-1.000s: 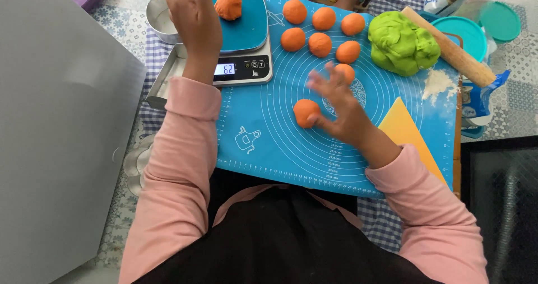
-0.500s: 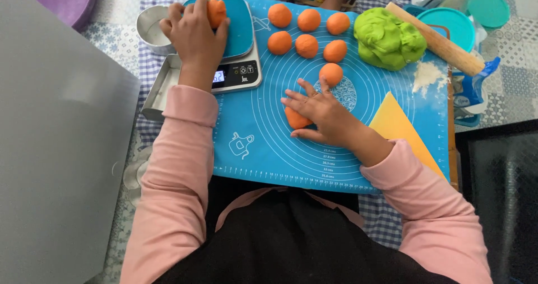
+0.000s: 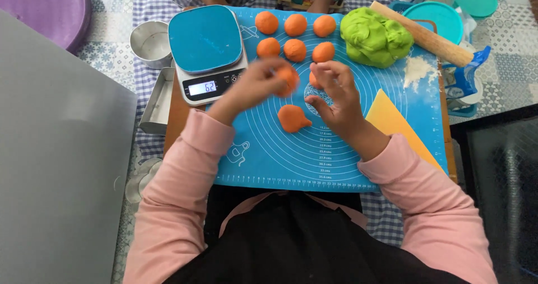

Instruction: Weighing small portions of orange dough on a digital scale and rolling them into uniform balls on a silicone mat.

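**Orange dough between two hands over the blue mat**

Head view: the left hand [image 3: 255, 85] pinches an orange dough piece [image 3: 288, 78] above the blue mat [image 3: 269, 155]. The right hand [image 3: 333, 93] hovers just beside it, fingers loosely curled; whether it grips anything, I cannot tell. Another orange lump [image 3: 292, 118] lies on the mat below them. Dough balls [image 3: 295, 24], green dough [image 3: 374, 36] and a scale [image 3: 207, 40] sit farther away.

Open room on the near half of the blue mat [image 3: 291, 161], bare from the loose orange lump [image 3: 292, 118] down to the front edge. Blocked at the far side by six orange balls [image 3: 295, 37] in two rows. Closed on the left by the scale [image 3: 208, 53], on the right by green dough [image 3: 375, 36], rolling pin [image 3: 426, 33] and yellow scraper [image 3: 395, 124].
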